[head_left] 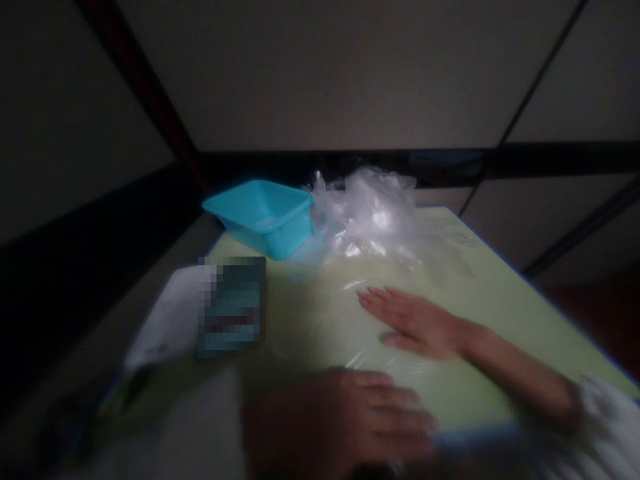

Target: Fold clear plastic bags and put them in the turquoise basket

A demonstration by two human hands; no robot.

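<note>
My right hand [420,323] lies flat, palm down, on a pale green tabletop [320,313], its fingers stretched toward the left. Under and around it, glossy creases show a thin clear plastic sheet [357,360] spread over the green surface. Closer to me, my left hand [350,417] reaches in from the lower left with fingers extended to the right, somewhat blurred, over or on the same sheet. Neither hand holds anything. Beyond them sits a crumpled heap of clear plastic bags [375,210].
A turquoise plastic basin [290,233] stands at the back left, touching the crumpled plastic. At the left edge lie a white sheet or bag [170,317] and a blurred-out dark flat item [235,307]. A pale panelled wall [325,73] rises behind the table.
</note>
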